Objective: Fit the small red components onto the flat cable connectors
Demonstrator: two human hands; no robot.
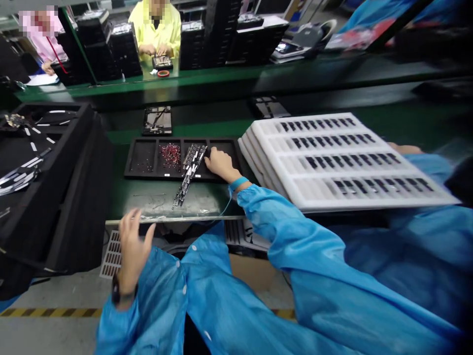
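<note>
My left hand (133, 246), slightly blurred, is raised in front of the bench's near edge with its fingers apart and nothing in it. My right hand (220, 162) is over the right part of a black compartment tray (144, 174), its fingers curled; whatever they hold is hidden. Just left of those fingers, a bundle of thin dark strips (189, 176) lies slanted across the tray's front rim and onto the green bench. Small red parts (170, 155) fill one compartment, and a few tiny pieces lie in the leftmost one.
Stacked white foam trays (295, 185) with rows of black parts stand at the right. Black foam trays (79, 192) with strips rise at the left. A device (157, 121) lies behind the compartment tray. Across the bench sits a person in yellow (138, 24); another person's hand (406, 148) shows at right.
</note>
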